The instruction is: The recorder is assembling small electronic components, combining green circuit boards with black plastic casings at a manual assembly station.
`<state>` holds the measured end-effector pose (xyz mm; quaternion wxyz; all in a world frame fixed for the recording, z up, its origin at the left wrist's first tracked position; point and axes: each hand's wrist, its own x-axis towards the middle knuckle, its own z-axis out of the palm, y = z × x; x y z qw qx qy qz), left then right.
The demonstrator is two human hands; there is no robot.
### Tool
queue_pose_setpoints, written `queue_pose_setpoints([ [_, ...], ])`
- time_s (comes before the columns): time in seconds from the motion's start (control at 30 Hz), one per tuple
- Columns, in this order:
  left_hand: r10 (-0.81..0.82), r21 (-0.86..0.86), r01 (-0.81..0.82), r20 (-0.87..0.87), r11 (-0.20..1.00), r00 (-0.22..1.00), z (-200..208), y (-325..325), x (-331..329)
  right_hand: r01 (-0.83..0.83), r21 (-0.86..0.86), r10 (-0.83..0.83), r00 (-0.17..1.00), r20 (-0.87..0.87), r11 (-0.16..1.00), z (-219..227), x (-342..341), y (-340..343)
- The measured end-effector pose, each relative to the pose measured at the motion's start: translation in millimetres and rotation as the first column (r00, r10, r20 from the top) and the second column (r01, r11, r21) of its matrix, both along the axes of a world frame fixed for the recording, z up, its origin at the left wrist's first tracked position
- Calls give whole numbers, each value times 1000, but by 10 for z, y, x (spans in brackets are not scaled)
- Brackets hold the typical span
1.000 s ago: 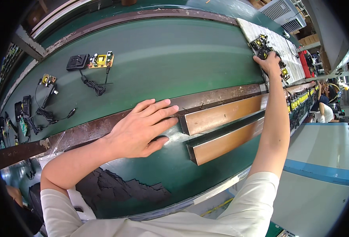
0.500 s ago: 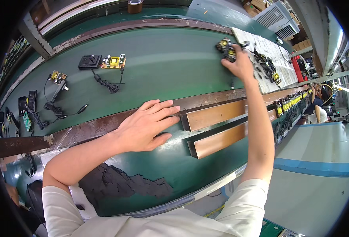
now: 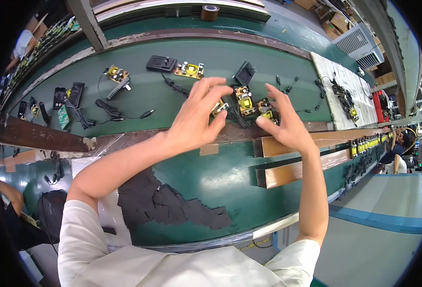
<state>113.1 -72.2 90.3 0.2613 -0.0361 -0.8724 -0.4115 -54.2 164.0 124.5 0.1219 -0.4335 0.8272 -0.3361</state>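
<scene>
My left hand (image 3: pixel 196 115) hovers over the green belt with thumb and fingers apart. Between them shows a small circuit board (image 3: pixel 219 107), partly covered; whether the fingers touch it is unclear. My right hand (image 3: pixel 290 125) is spread open beside another circuit board (image 3: pixel 265 111). A board with a yellow transformer (image 3: pixel 244 99) lies between both hands, with a black cable (image 3: pixel 242 119) bunched below it. Just beyond sits a black plug housing (image 3: pixel 244 73). Farther left are a black adapter case (image 3: pixel 161 63) and a yellow-transformer board (image 3: pixel 189 70).
More boards, cases and cables lie left on the belt (image 3: pixel 139 52). Two long copper-coloured channels (image 3: pixel 287 174) run along the near side. Dark sheet pieces (image 3: pixel 172 205) lie closer to me. Cabled boards rest on a white mat (image 3: pixel 333 91). Other people are at both sides.
My right hand has brought the clump of boards from beside the mat toward the middle and let go; pieces now lie spread out. My left hand has risen from the rail to the belt. The view has shifted.
</scene>
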Motion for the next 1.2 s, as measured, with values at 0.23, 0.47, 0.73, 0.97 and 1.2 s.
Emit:
queue_pose_setpoints([
  [0.23,-3,-83,11,98,997,995,162,-192,-291,176,178,-170,984,-47,968,-111,-27,-109],
  [0.47,20,-152,22,270,988,963,-182,-409,-1223,290,225,-189,904,-385,930,-77,117,-482],
  [0.73,-51,256,-87,487,963,872,-113,-402,-1413,283,-31,-284,956,-76,959,2,122,-521],
  [0.97,-65,404,-192,541,895,838,-58,-457,-1288,100,190,-94,995,-38,977,10,10,-757],
  [1.2,16,401,-198,413,894,911,-251,-668,-1244,22,54,-35,969,244,998,-122,35,-897],
])
